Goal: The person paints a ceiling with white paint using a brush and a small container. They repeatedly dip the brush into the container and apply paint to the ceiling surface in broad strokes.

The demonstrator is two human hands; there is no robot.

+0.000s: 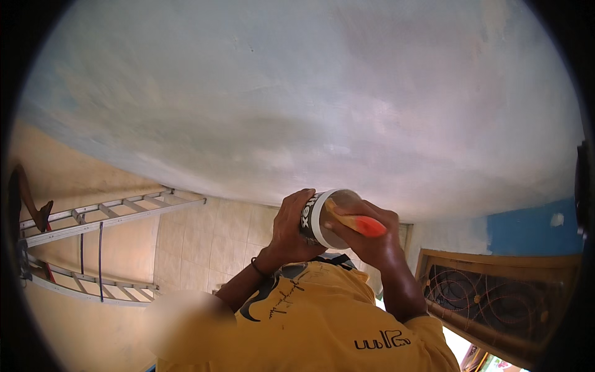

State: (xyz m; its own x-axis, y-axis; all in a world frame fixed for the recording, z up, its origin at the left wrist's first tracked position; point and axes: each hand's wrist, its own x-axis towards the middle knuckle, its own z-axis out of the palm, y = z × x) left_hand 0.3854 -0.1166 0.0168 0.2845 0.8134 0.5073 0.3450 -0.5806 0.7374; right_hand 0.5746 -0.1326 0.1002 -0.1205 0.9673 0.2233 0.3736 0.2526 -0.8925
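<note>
I have the left hand [288, 226] curled round the side of a tub [312, 224], and the right hand [379, 248] clenched on a red-handled brush [369, 227] at the tub's mouth. A blotchy, pale painted surface [310, 118] spreads ahead of both. Leftward, I see open room by pale tiles [214, 239], then a ladder [114, 217], well apart; a wooden frame [496, 261] stands off to the right.

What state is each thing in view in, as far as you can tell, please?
Tub, open, tilted
Brush, held at the tub's mouth; bristle tips hidden
Left hand, closed round the tub
Right hand, gripping the brush
Ladder, spread open
Foot, resting on the ladder
Wall, pale and blotchy
Blue patch, marked with a pale spot
</note>
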